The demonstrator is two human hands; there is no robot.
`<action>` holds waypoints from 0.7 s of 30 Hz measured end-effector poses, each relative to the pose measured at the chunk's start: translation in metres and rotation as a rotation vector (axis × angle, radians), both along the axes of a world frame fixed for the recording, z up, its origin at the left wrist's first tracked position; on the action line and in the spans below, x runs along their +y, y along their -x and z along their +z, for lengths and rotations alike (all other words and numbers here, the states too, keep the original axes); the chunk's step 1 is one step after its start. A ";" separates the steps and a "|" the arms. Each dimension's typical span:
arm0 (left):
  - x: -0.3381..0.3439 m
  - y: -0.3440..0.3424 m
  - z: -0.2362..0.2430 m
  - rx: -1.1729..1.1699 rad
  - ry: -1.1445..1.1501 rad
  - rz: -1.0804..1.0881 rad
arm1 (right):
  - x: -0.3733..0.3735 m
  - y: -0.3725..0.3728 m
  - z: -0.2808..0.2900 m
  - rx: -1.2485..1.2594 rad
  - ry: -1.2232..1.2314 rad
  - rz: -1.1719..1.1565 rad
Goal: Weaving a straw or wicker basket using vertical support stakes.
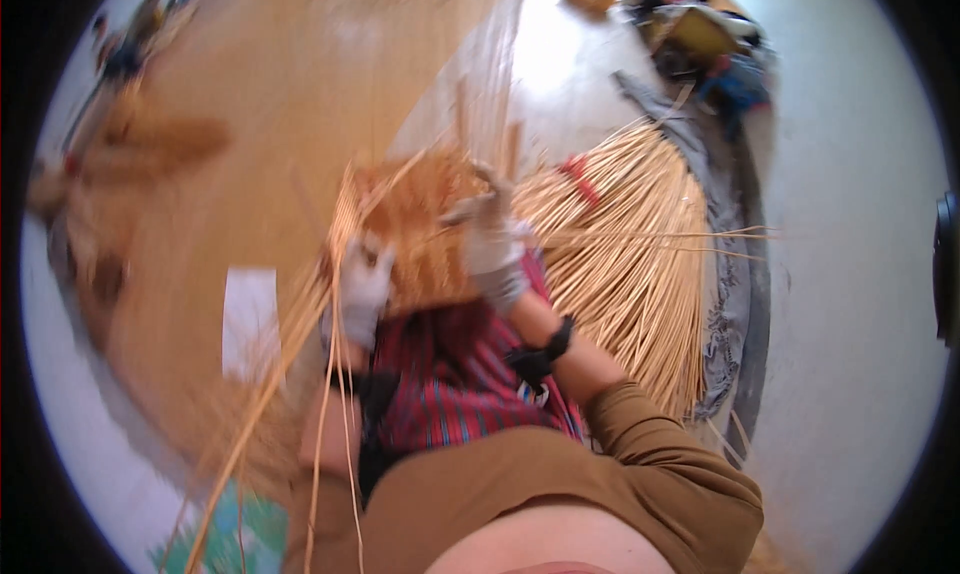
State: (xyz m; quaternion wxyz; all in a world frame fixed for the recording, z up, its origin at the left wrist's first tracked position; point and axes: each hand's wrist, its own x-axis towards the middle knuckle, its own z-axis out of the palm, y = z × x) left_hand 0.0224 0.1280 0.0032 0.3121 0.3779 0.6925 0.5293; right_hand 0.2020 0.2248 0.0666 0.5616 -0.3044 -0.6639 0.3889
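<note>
An orange-brown, wooden-looking piece (425, 259) rests at my lap, with two upright stakes at its far end; its kind is blurred. Pale wicker strands (345, 209) run along its left side. My left hand (362, 286), in a whitish glove, is closed around strands at that edge, and long loose ends trail down to the lower left. Over the right side of the piece is my right hand (492, 244), gloved too, its fingers stretched out and apart. A few thin strands (650, 236) reach out to the right from beside it.
A large fanned bundle of wicker strands (640, 284) lies on the right, tied with red, beside grey cloth (725, 344). White paper (250, 324) lies on the floor at left. Blurred brown bundles (165, 139) lie at far left. Boxes and mixed items (700, 39) stand at far right.
</note>
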 end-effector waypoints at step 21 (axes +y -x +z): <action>0.028 -0.072 0.072 0.067 0.018 -0.189 | -0.021 -0.069 -0.023 0.400 0.484 -0.019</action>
